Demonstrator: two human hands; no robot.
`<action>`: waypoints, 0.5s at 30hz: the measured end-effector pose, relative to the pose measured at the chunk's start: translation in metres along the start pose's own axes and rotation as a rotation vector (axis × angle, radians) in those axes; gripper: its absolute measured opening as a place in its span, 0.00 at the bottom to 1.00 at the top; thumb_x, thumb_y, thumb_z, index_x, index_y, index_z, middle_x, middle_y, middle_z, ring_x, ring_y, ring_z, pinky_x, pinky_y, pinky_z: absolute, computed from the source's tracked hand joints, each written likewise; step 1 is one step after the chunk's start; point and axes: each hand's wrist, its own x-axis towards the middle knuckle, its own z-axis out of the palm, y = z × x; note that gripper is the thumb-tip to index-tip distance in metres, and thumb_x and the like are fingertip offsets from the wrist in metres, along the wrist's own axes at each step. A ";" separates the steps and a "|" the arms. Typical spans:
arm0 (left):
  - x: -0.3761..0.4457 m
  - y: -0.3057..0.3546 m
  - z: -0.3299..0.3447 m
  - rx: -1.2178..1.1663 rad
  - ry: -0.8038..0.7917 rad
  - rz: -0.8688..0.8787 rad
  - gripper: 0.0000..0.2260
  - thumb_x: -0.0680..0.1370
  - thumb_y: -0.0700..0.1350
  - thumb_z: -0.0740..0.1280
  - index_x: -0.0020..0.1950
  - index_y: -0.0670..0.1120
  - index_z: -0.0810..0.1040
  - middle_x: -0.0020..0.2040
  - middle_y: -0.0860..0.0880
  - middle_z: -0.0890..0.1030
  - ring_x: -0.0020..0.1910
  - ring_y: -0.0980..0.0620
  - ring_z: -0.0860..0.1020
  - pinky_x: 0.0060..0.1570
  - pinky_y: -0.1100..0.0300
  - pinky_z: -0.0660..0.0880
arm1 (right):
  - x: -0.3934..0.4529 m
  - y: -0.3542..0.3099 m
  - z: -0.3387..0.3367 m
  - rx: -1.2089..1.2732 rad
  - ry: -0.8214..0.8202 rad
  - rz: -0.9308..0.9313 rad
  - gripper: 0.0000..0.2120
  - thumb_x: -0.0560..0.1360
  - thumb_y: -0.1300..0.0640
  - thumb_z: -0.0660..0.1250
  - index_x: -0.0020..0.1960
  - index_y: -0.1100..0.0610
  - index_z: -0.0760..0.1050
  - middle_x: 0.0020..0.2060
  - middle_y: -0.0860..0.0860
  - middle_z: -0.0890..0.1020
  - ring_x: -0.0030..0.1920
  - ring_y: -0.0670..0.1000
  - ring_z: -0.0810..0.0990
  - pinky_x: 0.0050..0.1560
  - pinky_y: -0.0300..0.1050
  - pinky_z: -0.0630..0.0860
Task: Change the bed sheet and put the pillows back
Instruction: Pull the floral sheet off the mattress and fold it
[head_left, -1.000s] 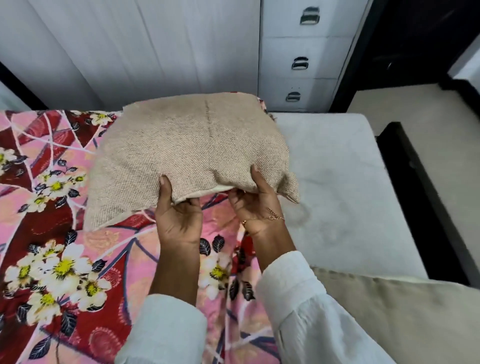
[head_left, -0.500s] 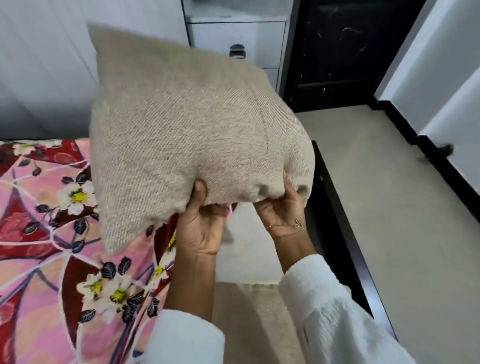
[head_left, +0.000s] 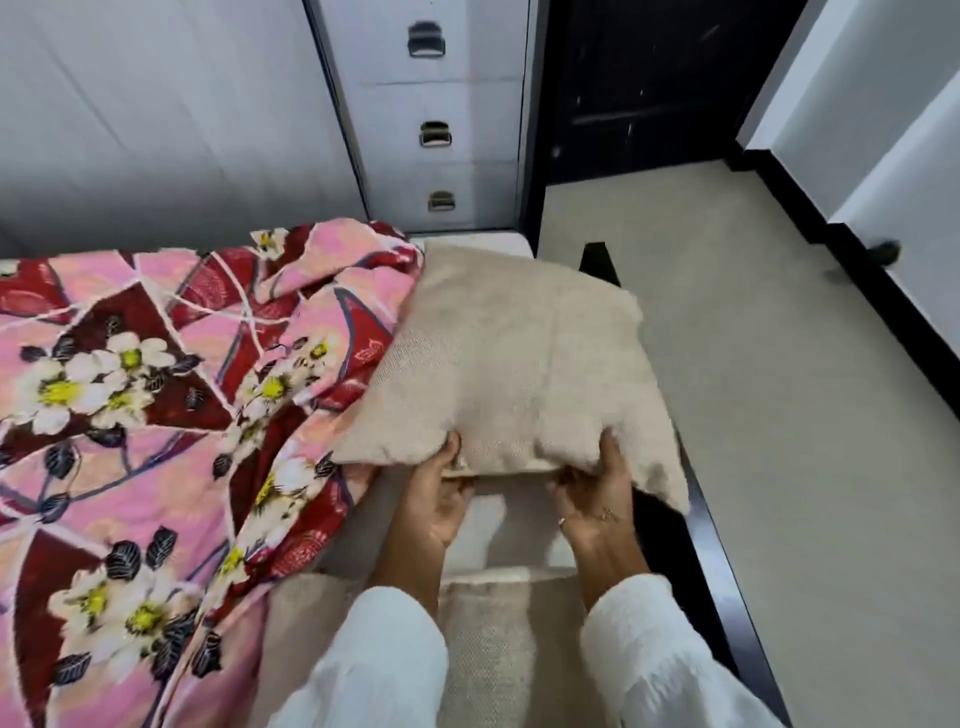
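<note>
A beige woven pillow (head_left: 519, 364) lies flat over the right end of the bed, next to the black bed frame edge (head_left: 711, 551). My left hand (head_left: 441, 499) grips its near edge from below, thumb on top. My right hand (head_left: 592, 499) grips the same edge further right. A pink and red floral sheet (head_left: 156, 415) lies rumpled over the left part of the bed, its edge touching the pillow. A second beige pillow (head_left: 493, 649) sits near me, partly hidden by my white sleeves. A strip of bare pale mattress (head_left: 493, 525) shows between the two pillows.
A white drawer cabinet (head_left: 441, 119) stands behind the bed's head, beside a white panelled wall (head_left: 156, 114). A dark doorway (head_left: 649, 83) opens at the back. Beige floor (head_left: 779, 415) runs along the right of the bed, bordered by black skirting and white walls.
The pillow was lifted off the floral sheet, swung up and to the right, and now rests low over the right end of the bed. Both hands kept their grip.
</note>
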 end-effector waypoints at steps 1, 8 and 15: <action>-0.006 -0.004 -0.008 0.079 0.015 -0.004 0.12 0.77 0.39 0.63 0.60 0.44 0.76 0.42 0.50 0.84 0.40 0.54 0.82 0.47 0.59 0.77 | 0.001 0.012 -0.009 0.013 0.058 -0.006 0.31 0.68 0.40 0.68 0.67 0.52 0.71 0.63 0.55 0.76 0.59 0.57 0.76 0.53 0.50 0.76; 0.028 0.041 -0.099 1.991 0.104 0.846 0.35 0.69 0.71 0.57 0.50 0.41 0.83 0.51 0.40 0.83 0.53 0.42 0.80 0.56 0.50 0.74 | 0.002 0.069 0.018 0.134 -0.015 -0.022 0.43 0.51 0.39 0.79 0.63 0.53 0.75 0.59 0.54 0.79 0.61 0.56 0.77 0.64 0.60 0.69; 0.055 0.139 -0.120 2.686 0.338 0.863 0.24 0.79 0.48 0.57 0.74 0.55 0.57 0.77 0.45 0.55 0.73 0.33 0.52 0.70 0.37 0.42 | 0.015 0.079 0.031 -0.069 0.004 -0.073 0.08 0.76 0.57 0.63 0.50 0.56 0.80 0.41 0.50 0.85 0.43 0.47 0.84 0.50 0.44 0.79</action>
